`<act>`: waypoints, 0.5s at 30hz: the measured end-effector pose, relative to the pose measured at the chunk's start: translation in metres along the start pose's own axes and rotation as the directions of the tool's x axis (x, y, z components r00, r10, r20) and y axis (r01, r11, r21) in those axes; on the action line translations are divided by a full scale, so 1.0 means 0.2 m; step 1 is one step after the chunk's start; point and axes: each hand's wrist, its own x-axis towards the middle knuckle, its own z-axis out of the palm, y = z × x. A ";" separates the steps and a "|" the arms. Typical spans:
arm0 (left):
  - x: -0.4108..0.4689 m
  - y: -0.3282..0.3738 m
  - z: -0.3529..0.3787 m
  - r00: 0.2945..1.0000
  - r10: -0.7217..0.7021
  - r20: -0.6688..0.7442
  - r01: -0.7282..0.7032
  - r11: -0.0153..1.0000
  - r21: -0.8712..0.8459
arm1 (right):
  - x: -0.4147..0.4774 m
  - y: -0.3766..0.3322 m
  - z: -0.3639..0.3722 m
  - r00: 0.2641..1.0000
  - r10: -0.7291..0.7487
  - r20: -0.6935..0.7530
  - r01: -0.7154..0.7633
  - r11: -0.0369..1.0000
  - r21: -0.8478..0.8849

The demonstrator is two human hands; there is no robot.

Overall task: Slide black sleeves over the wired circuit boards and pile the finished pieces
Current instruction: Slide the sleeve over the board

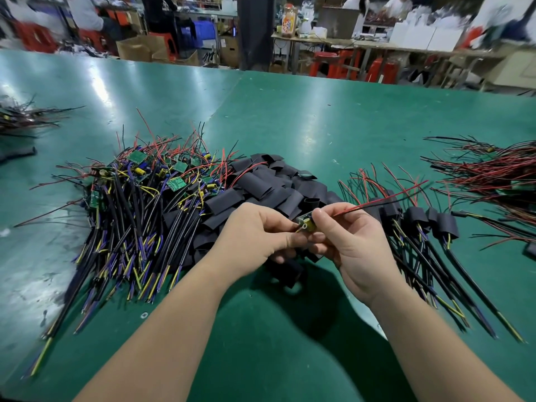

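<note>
Small green wired circuit board [304, 221], frame centre, pinched between my curled left hand [255, 230] and right hand [348, 242]. Risk: its yellow capacitor [311, 226] may snag a sleeve's mouth, bending the red leads [377, 202]. Flat black sleeves [261, 184] are heaped behind.

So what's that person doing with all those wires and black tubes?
A person is holding one small wired circuit board: the left hand pinches one end, and the right hand pinches the end with the red and black wires. The part that shows has no sleeve on it. On the green table, unsleeved boards lie heaped to the left, loose black sleeves in the middle, and finished sleeved pieces to the right.
</note>
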 end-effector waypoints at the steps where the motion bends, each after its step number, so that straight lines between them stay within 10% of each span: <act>1: 0.00 0.00 0.00 1.000 -0.011 -0.003 0.011 1.000 -0.004 | 0.00 0.00 0.00 1.000 -0.024 0.014 0.024 0.999 -0.028; 7: 0.00 -0.01 -0.02 0.998 0.058 -0.005 -0.056 0.987 0.153 | 0.00 0.03 -0.01 0.991 -0.136 0.008 0.133 0.947 -0.292; 15: 0.00 0.00 0.00 0.997 0.059 -0.054 -0.053 0.993 0.107 | 0.02 0.02 -0.02 0.996 -0.086 -0.004 0.084 0.984 -0.159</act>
